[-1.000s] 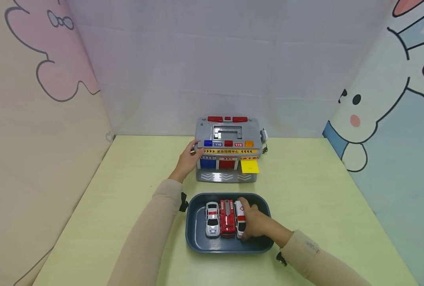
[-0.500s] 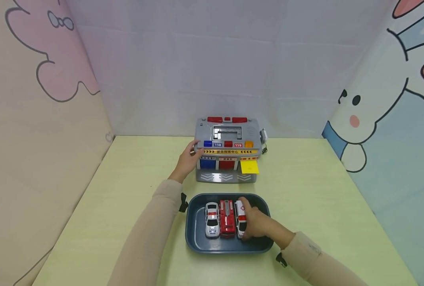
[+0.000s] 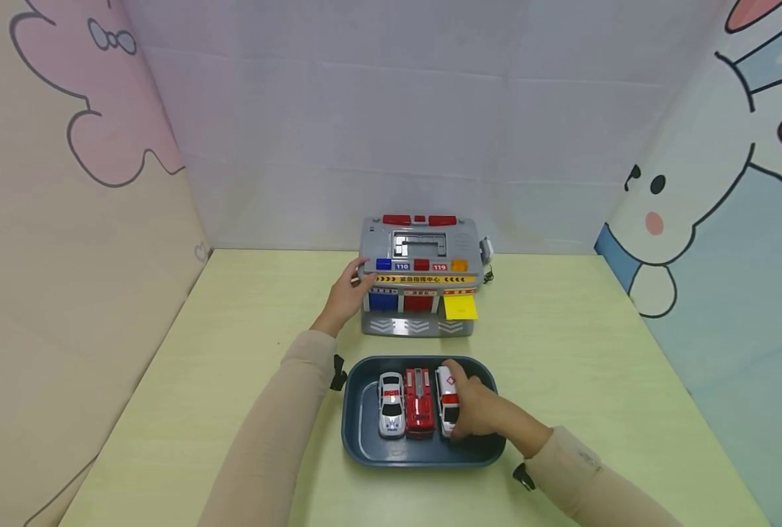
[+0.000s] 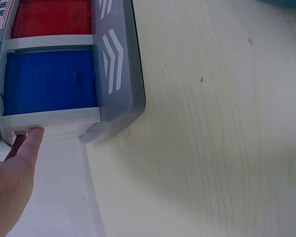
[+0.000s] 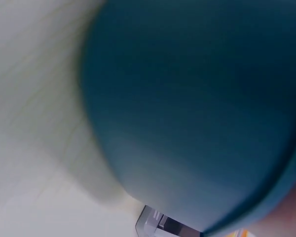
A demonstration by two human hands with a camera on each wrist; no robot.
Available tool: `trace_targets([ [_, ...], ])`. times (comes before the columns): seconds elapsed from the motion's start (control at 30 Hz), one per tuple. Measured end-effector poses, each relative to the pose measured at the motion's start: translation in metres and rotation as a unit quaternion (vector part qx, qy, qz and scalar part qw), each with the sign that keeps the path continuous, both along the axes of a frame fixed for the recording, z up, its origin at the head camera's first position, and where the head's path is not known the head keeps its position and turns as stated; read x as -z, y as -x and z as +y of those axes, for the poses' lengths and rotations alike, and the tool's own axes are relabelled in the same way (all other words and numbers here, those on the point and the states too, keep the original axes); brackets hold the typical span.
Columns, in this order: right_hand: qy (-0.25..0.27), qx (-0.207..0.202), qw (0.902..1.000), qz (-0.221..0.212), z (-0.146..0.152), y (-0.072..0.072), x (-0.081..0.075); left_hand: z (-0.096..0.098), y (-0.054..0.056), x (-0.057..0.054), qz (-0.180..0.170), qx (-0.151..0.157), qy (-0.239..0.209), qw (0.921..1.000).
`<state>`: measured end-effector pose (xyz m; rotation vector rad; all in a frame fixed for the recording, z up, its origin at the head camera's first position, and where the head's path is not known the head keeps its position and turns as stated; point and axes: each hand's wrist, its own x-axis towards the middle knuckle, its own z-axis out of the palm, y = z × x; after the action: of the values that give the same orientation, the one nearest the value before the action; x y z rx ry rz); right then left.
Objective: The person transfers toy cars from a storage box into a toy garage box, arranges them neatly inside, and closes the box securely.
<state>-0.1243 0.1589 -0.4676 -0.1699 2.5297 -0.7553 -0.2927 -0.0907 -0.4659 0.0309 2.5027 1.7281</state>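
My right hand (image 3: pixel 475 406) grips a white toy ambulance (image 3: pixel 448 404) with red markings, thumb and fingers along its length, over the right part of a dark blue tray (image 3: pixel 367 457). Left of the ambulance, a red toy fire truck (image 3: pixel 419 402) and a white toy police car (image 3: pixel 392 406) lie in the tray. My left hand (image 3: pixel 345 296) holds the left edge of a grey toy emergency station (image 3: pixel 419 326). In the left wrist view, its fingertips touch the side wall next to the blue door (image 4: pixel 49 81). The right wrist view shows mostly the tray's outer wall (image 5: pixel 187 108).
On the station, a yellow door (image 3: pixel 460 307) stands raised at the right, beside the shut red door (image 3: pixel 419 302). A small handset (image 3: pixel 486 250) hangs at its right side. The pale table (image 3: pixel 582 380) meets a curtained back wall (image 3: pixel 299 161).
The right hand has shifted slightly right with the ambulance, widening the gap to the fire truck. The ambulance now tilts a little. The left hand stays in place.
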Motion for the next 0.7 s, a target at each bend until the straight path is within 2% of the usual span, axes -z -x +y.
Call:
trace_targets([
  [0.43, 0.028, -0.003, 0.9996, 0.001, 0.010, 0.000, -0.011, 0.000, 0.001, 0.001, 0.003, 0.003, 0.000, 1.0000],
  [0.7, 0.082, 0.008, 0.9966, 0.006, 0.015, 0.003, -0.017, 0.000, 0.002, 0.002, 0.003, 0.002, 0.005, 1.0000],
])
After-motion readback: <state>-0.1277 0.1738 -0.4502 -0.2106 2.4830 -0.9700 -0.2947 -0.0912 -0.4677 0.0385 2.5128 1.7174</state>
